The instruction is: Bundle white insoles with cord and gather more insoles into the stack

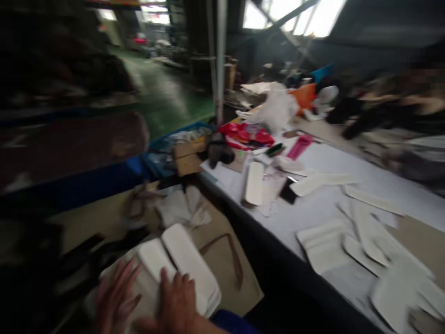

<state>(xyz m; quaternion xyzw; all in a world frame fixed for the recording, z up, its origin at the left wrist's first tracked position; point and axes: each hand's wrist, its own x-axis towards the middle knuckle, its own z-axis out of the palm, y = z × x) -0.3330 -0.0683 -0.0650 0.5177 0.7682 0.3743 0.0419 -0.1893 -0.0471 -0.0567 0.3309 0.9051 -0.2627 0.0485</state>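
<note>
The frame is smeared by motion. At the bottom left, my left hand [116,294] lies with fingers spread on a low stack of white flat pieces [184,264]. My right hand [177,301] rests on the same stack, fingers laid over its near edge. The stack sits on brown cardboard [222,260] below the table's edge. Whether either hand grips a piece is unclear.
A grey worktable [323,204] runs to the right, strewn with several white cut pieces [347,241], a pink item [299,146], red packaging [246,134] and white plastic bags. A blue crate [167,148] and a wooden box [189,155] stand beyond; a green floor aisle recedes behind.
</note>
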